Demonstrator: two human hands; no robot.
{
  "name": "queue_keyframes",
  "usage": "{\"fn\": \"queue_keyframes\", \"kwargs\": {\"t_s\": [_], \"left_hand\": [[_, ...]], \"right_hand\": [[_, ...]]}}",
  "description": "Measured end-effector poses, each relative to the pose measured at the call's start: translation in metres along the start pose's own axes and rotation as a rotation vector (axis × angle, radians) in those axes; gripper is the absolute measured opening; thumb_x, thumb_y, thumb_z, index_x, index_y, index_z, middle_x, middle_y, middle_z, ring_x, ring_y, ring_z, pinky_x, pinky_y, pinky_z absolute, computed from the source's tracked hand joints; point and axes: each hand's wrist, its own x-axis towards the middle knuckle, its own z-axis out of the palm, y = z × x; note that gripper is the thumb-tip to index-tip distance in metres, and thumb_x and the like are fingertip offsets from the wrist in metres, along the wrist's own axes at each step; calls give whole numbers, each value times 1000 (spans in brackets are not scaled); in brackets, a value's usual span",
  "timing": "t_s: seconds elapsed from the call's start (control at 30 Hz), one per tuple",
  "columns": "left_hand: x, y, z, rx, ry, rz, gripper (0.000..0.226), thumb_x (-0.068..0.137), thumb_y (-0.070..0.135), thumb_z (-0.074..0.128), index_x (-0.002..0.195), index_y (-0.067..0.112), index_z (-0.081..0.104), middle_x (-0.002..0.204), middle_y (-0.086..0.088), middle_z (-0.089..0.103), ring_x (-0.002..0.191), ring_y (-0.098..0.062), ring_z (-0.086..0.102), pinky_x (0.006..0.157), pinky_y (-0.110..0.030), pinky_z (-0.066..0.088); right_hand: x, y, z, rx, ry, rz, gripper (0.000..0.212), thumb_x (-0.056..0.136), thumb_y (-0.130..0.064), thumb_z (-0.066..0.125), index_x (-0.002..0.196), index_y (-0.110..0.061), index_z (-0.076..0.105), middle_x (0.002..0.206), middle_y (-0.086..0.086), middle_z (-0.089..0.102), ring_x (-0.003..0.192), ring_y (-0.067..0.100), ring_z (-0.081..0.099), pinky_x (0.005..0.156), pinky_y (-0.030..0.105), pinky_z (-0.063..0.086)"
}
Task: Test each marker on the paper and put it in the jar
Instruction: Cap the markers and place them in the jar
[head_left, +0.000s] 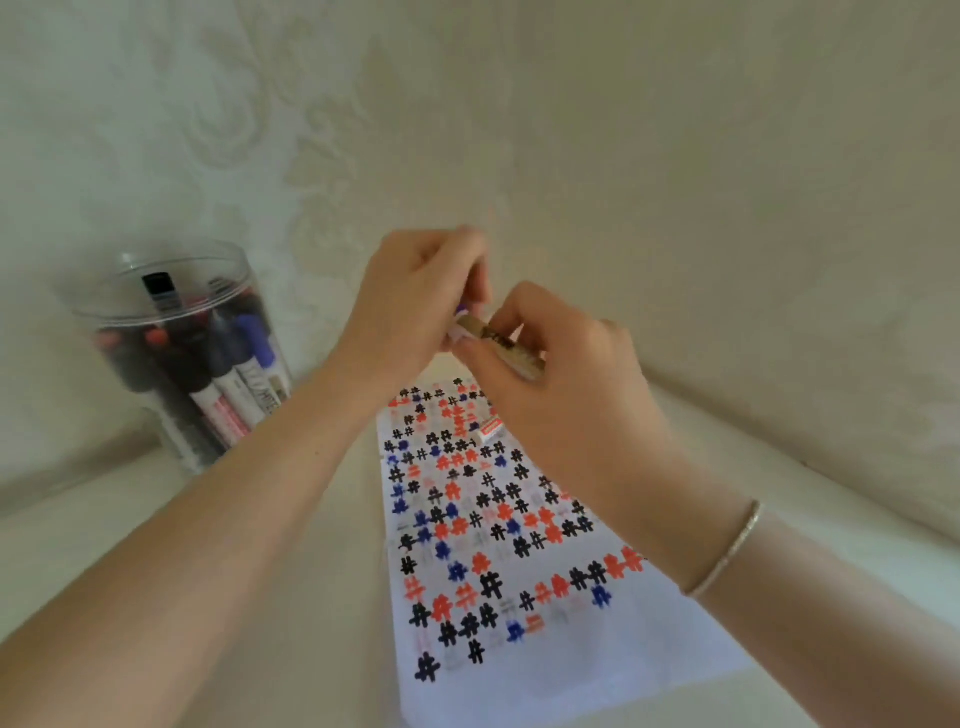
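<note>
Both hands meet above the far end of the paper, a white sheet covered with black, red and blue hash marks. My right hand grips the barrel of a marker with a gold and white label. My left hand curls round the marker's other end, where a bit of purple shows; the cap itself is hidden by the fingers. A clear plastic jar stands at the left against the wall and holds several markers with black, red and blue caps.
Another marker with a red label lies on the paper under my right hand, mostly hidden. The pale table meets a patterned wall just beyond the paper. A thin bracelet circles my right wrist.
</note>
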Motion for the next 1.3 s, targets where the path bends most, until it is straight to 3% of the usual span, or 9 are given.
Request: {"fn": "queue_keyframes", "kwargs": {"t_s": [0.13, 0.23, 0.3, 0.5, 0.7, 0.8, 0.93, 1.13, 1.3], "left_hand": [[8, 24, -22, -196, 118, 121, 7, 93, 18, 57, 95, 13, 53, 66, 6, 59, 58, -12, 53, 51, -25, 45], [14, 25, -51, -180, 127, 151, 20, 96, 20, 54, 115, 15, 50, 70, 7, 62, 73, -18, 62, 63, -31, 54], [19, 30, -79, -62, 160, 171, 24, 97, 21, 53, 120, 16, 52, 81, -16, 62, 78, -29, 63, 63, -29, 56], [24, 21, -146, 402, 426, 352, 25, 97, 34, 49, 120, 24, 47, 78, 4, 70, 59, -12, 65, 65, -31, 55], [28, 12, -182, 400, 366, 222, 28, 101, 37, 38, 126, 39, 49, 85, 5, 67, 68, -10, 68, 65, -26, 56], [26, 4, -208, 453, 456, 30, 12, 99, 25, 44, 101, 20, 55, 79, -1, 67, 59, -10, 68, 56, -28, 52], [19, -7, -222, 742, 86, -293, 18, 87, 13, 58, 74, 20, 69, 65, 2, 71, 61, -13, 68, 61, -27, 52], [26, -6, -202, 966, 132, -250, 13, 83, 12, 66, 83, 21, 76, 79, 4, 63, 77, -16, 61, 63, -25, 45], [25, -13, -200, 1027, 79, -277, 13, 77, 19, 72, 83, 30, 75, 92, 2, 36, 90, -21, 49, 78, -31, 45]], "right_hand": [[25, -33, 8, 478, 130, 176, 20, 93, -30, 58, 87, -12, 52, 66, 7, 64, 47, 14, 47, 44, 33, 40], [53, -55, 22, 546, 70, 173, 18, 95, -30, 55, 93, -12, 52, 76, 12, 68, 55, 18, 55, 53, 35, 46], [65, -65, 33, 501, 15, 96, 19, 96, -30, 51, 97, -12, 48, 75, 6, 67, 61, 20, 60, 57, 38, 47], [106, -85, 70, 325, -337, -17, 18, 90, -11, 53, 107, -18, 51, 85, 2, 63, 68, 12, 57, 55, 13, 41], [146, -103, 106, 267, -316, 3, 17, 86, -19, 61, 72, -12, 55, 59, -3, 46, 53, 13, 43, 47, 18, 34], [162, -106, 115, 359, -270, 44, 28, 87, -27, 64, 67, -12, 53, 49, -7, 41, 43, 6, 39, 44, 13, 32], [173, -111, 123, 472, -260, 72, 22, 85, -25, 67, 84, -3, 64, 57, -4, 50, 45, 4, 43, 50, 16, 36], [172, -117, 122, 287, -574, 51, 41, 77, 3, 64, 111, -10, 45, 78, 18, 66, 55, 23, 63, 54, 30, 55], [176, -117, 113, 343, -602, 128, 12, 85, -17, 57, 88, -7, 51, 81, 16, 63, 53, 23, 64, 58, 30, 54]]}}
